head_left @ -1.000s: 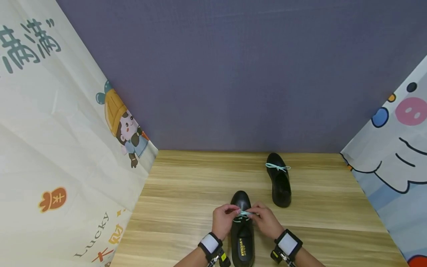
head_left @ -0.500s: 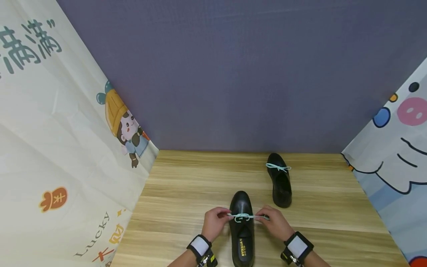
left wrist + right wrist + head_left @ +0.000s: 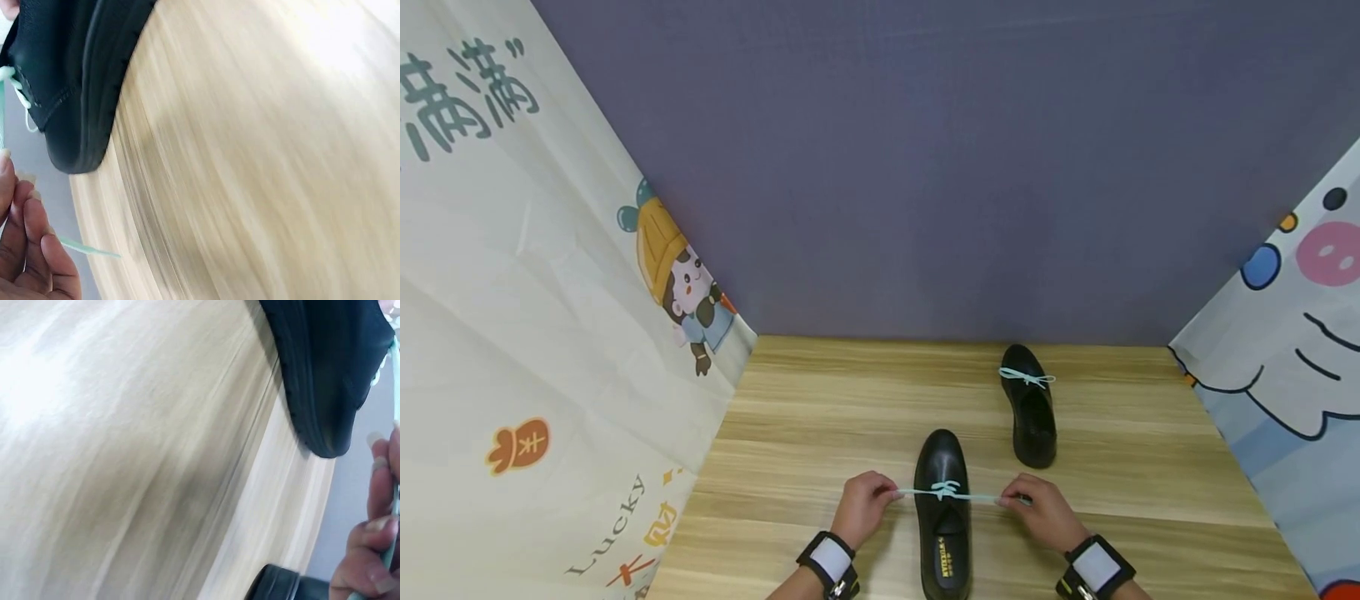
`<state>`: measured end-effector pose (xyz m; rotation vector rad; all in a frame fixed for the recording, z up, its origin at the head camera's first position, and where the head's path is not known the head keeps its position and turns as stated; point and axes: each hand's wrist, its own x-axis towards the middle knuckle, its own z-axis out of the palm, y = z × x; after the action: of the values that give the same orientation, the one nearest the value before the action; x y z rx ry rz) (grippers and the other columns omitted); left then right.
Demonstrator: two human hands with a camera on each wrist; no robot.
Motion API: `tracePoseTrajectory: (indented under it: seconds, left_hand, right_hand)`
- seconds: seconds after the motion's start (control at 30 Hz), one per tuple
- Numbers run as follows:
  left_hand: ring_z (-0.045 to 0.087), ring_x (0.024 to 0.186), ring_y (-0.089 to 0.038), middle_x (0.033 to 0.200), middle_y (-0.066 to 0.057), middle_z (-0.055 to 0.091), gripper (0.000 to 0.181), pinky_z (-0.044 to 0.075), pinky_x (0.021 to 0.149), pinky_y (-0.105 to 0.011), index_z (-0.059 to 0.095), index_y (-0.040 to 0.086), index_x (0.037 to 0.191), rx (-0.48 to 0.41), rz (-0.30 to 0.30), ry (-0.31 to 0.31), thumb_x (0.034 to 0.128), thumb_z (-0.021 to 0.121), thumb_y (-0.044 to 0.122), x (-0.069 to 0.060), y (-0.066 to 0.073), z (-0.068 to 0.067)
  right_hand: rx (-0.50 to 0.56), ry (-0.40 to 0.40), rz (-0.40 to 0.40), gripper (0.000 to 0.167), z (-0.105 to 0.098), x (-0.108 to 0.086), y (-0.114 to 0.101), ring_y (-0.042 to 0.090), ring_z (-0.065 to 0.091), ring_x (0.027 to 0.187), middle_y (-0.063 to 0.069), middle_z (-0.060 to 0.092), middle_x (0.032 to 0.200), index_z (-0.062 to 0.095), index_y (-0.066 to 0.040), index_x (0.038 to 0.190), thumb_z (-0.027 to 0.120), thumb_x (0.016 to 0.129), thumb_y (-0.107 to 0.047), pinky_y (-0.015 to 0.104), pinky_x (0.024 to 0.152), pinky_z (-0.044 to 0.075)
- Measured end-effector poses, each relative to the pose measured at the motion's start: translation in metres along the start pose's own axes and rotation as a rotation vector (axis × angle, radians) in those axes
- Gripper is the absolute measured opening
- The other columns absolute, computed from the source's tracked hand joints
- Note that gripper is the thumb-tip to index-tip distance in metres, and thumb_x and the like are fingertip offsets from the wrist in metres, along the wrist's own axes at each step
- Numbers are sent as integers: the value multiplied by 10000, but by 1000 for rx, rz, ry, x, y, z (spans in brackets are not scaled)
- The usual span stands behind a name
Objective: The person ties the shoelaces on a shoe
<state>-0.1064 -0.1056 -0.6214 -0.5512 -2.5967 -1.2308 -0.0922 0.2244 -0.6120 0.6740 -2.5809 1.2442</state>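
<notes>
Lace (image 3: 946, 492) of a pale mint colour runs taut across the near black shoe (image 3: 942, 457), out to both sides from a small looped knot at the top of the throat. The left hand (image 3: 862, 507) pinches one end between thumb and fingertips, just beside the shoe; in the left wrist view a loose tail shows beyond its fingers. The right hand (image 3: 1043, 512) grips the other end on the opposite side, also clear of the leather, and in the right wrist view the strand passes down among its curled fingers.

The near shoe sits sole down on the wood-grained worktop (image 3: 820, 400), between the hands, toe pointing away from the person, with gold lettering (image 3: 945, 560) on its insole. Further off and to the right stands the far black shoe (image 3: 1033, 433), toe also away, a matching bow (image 3: 1026, 378) lying across its front.

Each wrist wears a black band, the left band (image 3: 831, 560) and the right band (image 3: 1096, 567), both with a pale panel. Behind the worktop rises a grey-purple backdrop (image 3: 925, 167), flanked by a cream printed cloth (image 3: 550, 317) at left and a cartoon-printed cloth (image 3: 1285, 350) at right.
</notes>
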Motion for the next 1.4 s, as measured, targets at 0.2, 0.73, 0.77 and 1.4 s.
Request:
tracePoseTrajectory:
  seconds: [0.2, 0.73, 0.77, 1.4]
  left_hand:
    - [589, 685, -33, 734, 48, 668, 122, 492, 623, -218, 715, 98, 750, 11, 17, -39, 829, 791, 46, -2, -6, -9]
    - [580, 696, -17, 746, 47, 670, 98, 495, 630, -224, 732, 92, 755, 17, 16, -63, 819, 794, 51, -11, -13, -12]
    - [579, 701, -11, 751, 55, 669, 87, 514, 666, -236, 740, 97, 762, 18, 17, -66, 821, 794, 63, -11, -12, -12]
    - [563, 1045, -194, 1147, -62, 553, 433, 498, 908, -338, 592, 32, 1266, 34, 90, -242, 934, 724, 277, 10, 11, 6]
  right_hand:
    - [-28, 43, -9, 256, -6, -9, 10, -28, 520, 706, -171, 577, 758, 663, -166, 725, 807, 759, 43, 222, 612, 432]
    - [-44, -46, 56, 198, -13, -14, 11, -35, 489, 728, -168, 556, 780, 667, -138, 746, 769, 798, 24, 244, 615, 428]
    - [-46, -51, 57, 190, -12, -13, 11, -36, 491, 732, -170, 558, 786, 671, -140, 755, 766, 806, 17, 250, 617, 433]
    - [37, -243, 246, 443, 9, 14, -18, 276, 593, 1079, 68, 604, 1157, 609, -52, 1235, 748, 906, -314, 477, 918, 506]
